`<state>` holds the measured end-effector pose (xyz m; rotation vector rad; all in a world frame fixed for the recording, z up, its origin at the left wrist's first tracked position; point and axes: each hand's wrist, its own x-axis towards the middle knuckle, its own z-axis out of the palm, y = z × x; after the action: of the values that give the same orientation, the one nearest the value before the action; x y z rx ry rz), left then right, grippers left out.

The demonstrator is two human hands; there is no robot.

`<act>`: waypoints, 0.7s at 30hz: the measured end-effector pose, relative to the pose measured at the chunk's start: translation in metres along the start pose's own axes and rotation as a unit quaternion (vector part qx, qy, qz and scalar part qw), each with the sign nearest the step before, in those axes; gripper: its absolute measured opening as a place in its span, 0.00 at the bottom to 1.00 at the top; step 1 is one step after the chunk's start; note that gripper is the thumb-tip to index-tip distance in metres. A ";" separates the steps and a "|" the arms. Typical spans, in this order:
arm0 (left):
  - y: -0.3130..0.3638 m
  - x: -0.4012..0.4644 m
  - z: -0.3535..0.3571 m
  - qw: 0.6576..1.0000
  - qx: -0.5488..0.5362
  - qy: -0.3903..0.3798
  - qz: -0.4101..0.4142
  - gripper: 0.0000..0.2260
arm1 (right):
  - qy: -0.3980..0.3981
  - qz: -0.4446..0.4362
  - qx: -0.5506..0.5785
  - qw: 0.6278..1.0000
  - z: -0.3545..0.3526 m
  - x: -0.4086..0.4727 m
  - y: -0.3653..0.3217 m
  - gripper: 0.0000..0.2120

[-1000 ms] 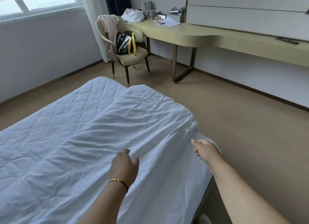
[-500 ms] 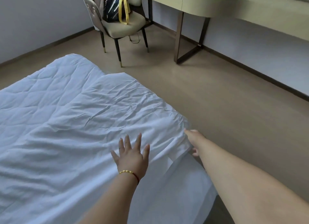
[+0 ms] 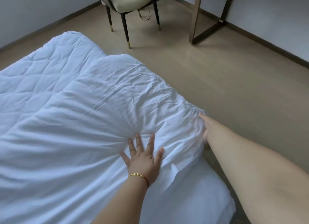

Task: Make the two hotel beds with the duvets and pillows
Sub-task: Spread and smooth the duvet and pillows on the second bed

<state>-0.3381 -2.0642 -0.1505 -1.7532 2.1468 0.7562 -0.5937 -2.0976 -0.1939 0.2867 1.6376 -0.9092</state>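
Observation:
A white duvet [image 3: 103, 110] lies wrinkled across the bed, over a quilted white mattress cover [image 3: 38, 66] that shows at the far left. My left hand [image 3: 142, 158] presses flat on the duvet near its right edge, fingers spread and straight. My right hand [image 3: 204, 128] is at the duvet's right edge by the bed's side; its fingers go under the bunched fabric and are mostly hidden. The fitted sheet [image 3: 197, 198] shows below the duvet's edge. No pillows are in view.
A padded chair [image 3: 132, 5] on dark legs stands beyond the bed's far corner. A desk's metal leg frame [image 3: 195, 21] stands at the upper right by the wall. Bare beige floor [image 3: 234, 83] runs along the bed's right side.
The view has tilted down and closer to the bed. My left hand slid forward, flat on the duvet. My right hand moved to the duvet's edge and into the fabric.

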 end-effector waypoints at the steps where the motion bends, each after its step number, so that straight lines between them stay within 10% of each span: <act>1: -0.001 0.000 -0.001 1.000 -0.005 -0.006 0.000 0.27 | 0.013 -0.007 0.020 1.000 0.001 -0.002 -0.004 0.27; 12: -0.016 -0.050 -0.072 0.920 -0.390 -0.002 -0.037 0.24 | 0.078 -0.329 0.032 0.940 0.065 -0.138 -0.035 0.12; 21: -0.146 -0.139 -0.121 0.785 -0.572 0.207 -0.119 0.23 | -0.062 -0.634 -0.227 0.737 0.190 -0.321 0.045 0.09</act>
<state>-0.1506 -2.0349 -0.0113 -2.8913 1.6172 2.0288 -0.3356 -2.1077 0.0783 -1.3886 1.7577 -1.3731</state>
